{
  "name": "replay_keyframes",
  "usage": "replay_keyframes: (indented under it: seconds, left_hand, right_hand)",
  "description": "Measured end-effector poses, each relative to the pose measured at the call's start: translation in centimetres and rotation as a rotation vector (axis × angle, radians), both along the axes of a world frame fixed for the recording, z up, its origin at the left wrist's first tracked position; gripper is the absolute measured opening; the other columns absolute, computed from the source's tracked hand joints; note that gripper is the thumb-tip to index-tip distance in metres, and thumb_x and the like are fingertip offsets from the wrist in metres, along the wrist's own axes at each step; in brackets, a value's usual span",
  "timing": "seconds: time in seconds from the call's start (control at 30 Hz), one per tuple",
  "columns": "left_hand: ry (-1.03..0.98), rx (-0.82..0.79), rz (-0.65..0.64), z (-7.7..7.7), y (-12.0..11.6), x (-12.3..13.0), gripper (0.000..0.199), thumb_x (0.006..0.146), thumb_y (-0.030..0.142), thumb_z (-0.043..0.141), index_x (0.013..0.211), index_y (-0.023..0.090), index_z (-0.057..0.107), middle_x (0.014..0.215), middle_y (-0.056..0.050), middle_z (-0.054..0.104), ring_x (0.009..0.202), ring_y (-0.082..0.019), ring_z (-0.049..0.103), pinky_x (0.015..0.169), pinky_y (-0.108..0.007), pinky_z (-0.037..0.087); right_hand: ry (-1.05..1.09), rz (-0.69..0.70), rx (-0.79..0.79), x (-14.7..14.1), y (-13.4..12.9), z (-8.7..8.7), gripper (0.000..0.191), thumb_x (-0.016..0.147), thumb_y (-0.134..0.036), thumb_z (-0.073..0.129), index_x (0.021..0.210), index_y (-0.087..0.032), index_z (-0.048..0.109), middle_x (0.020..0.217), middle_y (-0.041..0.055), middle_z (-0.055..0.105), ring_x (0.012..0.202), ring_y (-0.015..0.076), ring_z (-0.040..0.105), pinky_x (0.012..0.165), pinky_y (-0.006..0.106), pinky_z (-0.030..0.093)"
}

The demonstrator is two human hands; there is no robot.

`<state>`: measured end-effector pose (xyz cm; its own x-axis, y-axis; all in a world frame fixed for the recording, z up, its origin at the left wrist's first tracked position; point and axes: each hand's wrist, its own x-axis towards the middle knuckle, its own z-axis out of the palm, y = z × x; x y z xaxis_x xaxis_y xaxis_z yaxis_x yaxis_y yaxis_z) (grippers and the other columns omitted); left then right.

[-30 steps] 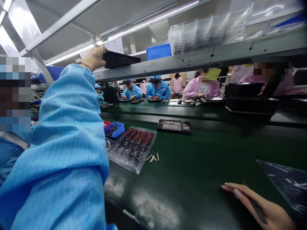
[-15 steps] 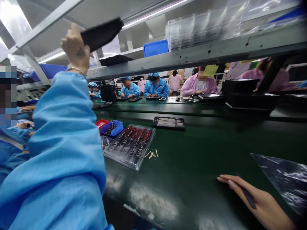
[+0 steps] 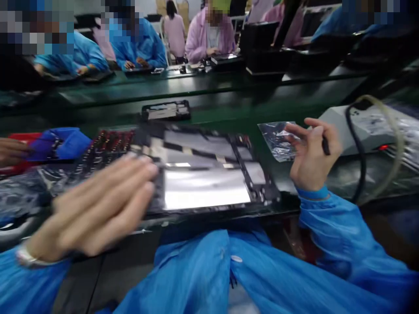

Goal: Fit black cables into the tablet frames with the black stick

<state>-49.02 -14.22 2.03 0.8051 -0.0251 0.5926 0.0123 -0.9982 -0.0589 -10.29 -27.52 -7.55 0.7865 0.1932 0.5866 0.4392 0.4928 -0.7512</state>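
My left hand, blurred by motion, has its fingers over the left edge of a flat black device frame with silver metal plates. The frame is tilted so that its plated inner side shows, in front of my chest near the table's edge. My left thumb is hidden. Off to the right, my right hand is raised with bent fingers and keeps a slim black stick-like tool between them; only its dark end shows. Behind that hand lies a clear plastic bag.
A similar frame lies on the green bench. At left are a clear tray of small red-and-black parts, a blue bin, a red bin and another person's hand. A grey machine with cables stands right.
My left hand has come down from the shelf with the flat black frame, now in front of me. My right hand appears higher in view with the black tool. The view has tilted down.
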Motion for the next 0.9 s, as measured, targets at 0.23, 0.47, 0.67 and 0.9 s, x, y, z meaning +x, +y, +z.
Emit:
replay_keyframes:
  seconds: [0.23,0.47,0.67,0.9]
  left_hand:
    - [-0.002,0.242,-0.111,-9.3,-1.3,3.7,0.022,0.080,-0.002,0.070,0.099,0.008,0.063,0.136,-0.022,0.061,0.129,-0.032,0.059,0.112,-0.047,0.054]
    - [0.581,-0.059,-0.035,-9.3,0.9,1.1,0.060,0.094,0.014,0.044,0.153,0.025,0.039,0.158,-0.006,0.041,0.147,-0.025,0.040,0.127,-0.051,0.029]
    - [0.653,-0.534,-0.151,-6.8,4.1,7.4,0.035,0.102,0.028,0.044,0.136,0.028,0.055,0.139,-0.006,0.060,0.126,-0.020,0.058,0.104,-0.035,0.049]
    - [0.594,-0.471,-0.046,-7.4,5.8,17.1,0.019,0.099,0.027,0.048,0.099,0.018,0.065,0.094,-0.004,0.066,0.082,-0.016,0.061,0.074,-0.026,0.043]
  right_hand:
    - [-0.166,0.125,-0.375,-3.3,-4.3,-0.8,0.024,0.100,-0.033,0.055,0.109,-0.017,0.070,0.096,0.0085,0.077,0.095,0.0240,0.076,0.078,0.037,0.062]
    - [-0.293,0.322,-0.701,-4.4,-4.7,-1.2,0.023,0.101,-0.027,0.052,0.116,-0.025,0.069,0.113,0.0047,0.075,0.106,0.0199,0.072,0.092,0.037,0.062]
    - [-0.525,0.248,-0.729,-5.7,-5.6,-1.3,0.031,0.099,-0.015,0.050,0.122,-0.026,0.068,0.118,0.0037,0.074,0.110,0.0188,0.071,0.099,0.036,0.059]
    - [-1.215,0.518,-0.636,-9.3,-7.4,-1.5,0.027,0.093,-0.025,0.067,0.119,-0.016,0.067,0.124,0.0085,0.073,0.123,0.0235,0.065,0.102,0.040,0.057]
